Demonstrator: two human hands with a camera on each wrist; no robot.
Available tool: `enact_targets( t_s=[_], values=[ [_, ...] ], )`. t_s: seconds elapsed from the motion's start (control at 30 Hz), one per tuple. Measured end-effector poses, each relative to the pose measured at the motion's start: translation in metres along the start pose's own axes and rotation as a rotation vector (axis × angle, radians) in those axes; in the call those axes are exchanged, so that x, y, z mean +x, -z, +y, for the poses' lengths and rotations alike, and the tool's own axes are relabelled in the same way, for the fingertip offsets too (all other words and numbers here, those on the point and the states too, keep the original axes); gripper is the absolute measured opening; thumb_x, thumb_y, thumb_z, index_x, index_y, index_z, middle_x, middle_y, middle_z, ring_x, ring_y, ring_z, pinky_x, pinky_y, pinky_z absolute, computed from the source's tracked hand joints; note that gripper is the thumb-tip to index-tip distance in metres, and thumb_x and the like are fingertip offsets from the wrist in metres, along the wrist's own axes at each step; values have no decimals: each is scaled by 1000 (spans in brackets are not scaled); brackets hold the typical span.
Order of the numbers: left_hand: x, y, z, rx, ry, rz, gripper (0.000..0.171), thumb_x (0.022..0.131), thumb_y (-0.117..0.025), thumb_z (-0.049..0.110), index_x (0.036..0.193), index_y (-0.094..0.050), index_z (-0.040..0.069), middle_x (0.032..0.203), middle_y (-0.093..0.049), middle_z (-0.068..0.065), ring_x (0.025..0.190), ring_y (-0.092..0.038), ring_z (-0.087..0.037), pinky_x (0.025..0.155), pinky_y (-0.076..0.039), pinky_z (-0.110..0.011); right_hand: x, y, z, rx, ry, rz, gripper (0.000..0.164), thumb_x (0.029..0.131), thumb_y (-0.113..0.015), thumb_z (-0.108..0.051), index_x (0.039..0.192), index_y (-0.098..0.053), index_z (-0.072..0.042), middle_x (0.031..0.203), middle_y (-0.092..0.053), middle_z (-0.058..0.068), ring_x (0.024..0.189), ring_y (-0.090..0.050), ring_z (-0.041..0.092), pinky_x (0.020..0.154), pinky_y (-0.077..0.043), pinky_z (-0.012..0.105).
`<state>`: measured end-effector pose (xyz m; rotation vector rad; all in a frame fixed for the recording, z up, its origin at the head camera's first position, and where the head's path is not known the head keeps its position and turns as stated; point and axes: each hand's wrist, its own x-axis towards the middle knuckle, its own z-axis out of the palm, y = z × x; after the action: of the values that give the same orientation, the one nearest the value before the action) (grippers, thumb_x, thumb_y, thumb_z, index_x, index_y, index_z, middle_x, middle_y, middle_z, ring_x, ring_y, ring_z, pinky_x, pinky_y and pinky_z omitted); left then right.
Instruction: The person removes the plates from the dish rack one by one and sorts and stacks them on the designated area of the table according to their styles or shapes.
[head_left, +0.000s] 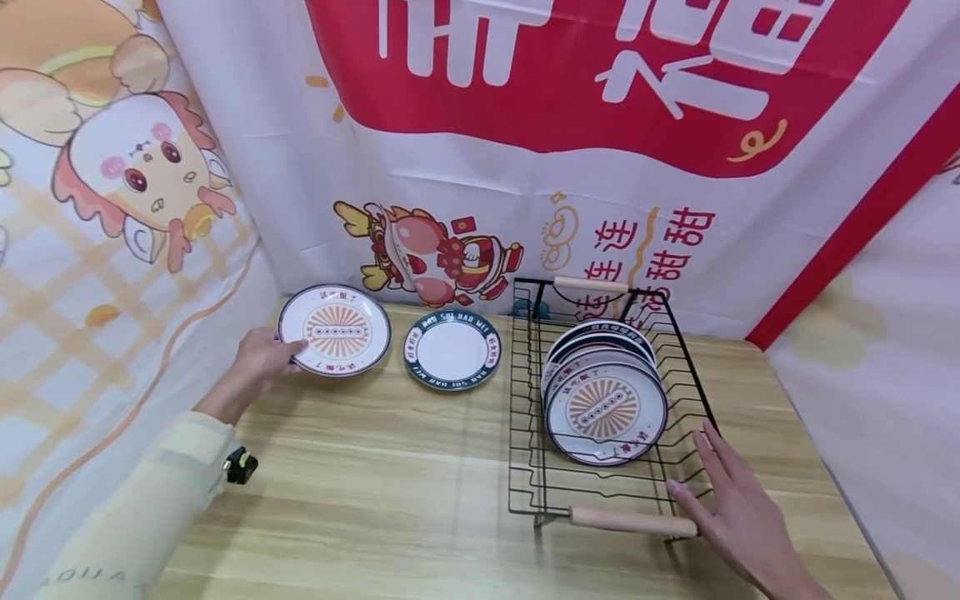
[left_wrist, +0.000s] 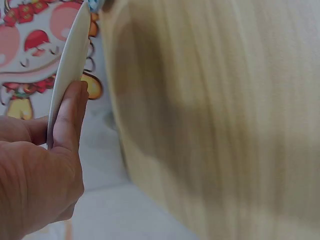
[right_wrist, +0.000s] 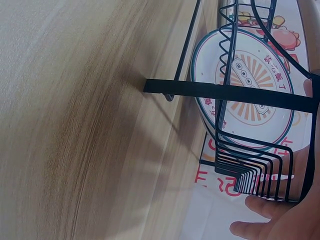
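My left hand (head_left: 264,363) pinches the left edge of a white plate (head_left: 334,330) with an orange sunburst pattern, thumb on its face and fingers underneath. The left wrist view shows that plate (left_wrist: 70,65) edge-on, raised over the table with its shadow below. At the front right corner of a black wire dish rack (head_left: 542,479), my right hand (head_left: 750,521) rests with fingers extended along the rim. Several plates (head_left: 606,413) stand leaning together in the rack, the front one with the same sunburst. The right wrist view shows that front plate (right_wrist: 250,80) through the wires.
Another plate (head_left: 452,350) with a dark green lettered rim lies on the wood-grain table (head_left: 360,492), between the held plate and the rack. Wooden handles (head_left: 633,522) sit on the rack's ends. A printed cloth (head_left: 465,167) hangs behind the table.
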<state>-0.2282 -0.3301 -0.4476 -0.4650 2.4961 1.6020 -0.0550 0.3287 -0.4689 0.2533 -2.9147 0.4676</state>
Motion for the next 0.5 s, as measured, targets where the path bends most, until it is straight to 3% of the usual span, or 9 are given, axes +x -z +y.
enact_targets(
  t_s=[0.2, 0.5],
  values=[
    [13, 2, -19, -124, 87, -55, 50, 108, -55, 5, 142, -36, -26, 77, -68, 0, 64, -70, -6, 74, -63, -24, 0, 0, -1, -4, 5, 6, 85, 100, -69, -47, 160, -38, 2, 173, -25, 17, 143, -40, 53, 90, -49, 76],
    [23, 1, -37, -188, 152, -102, 46, 109, -54, 4, 140, -37, -25, 75, -71, -1, 63, -72, -8, 74, -63, -24, -1, 0, -2, -7, 0, 14, 84, 99, -69, -48, 160, -39, 3, 173, -26, 17, 143, -41, 52, 91, -49, 75]
  ],
)
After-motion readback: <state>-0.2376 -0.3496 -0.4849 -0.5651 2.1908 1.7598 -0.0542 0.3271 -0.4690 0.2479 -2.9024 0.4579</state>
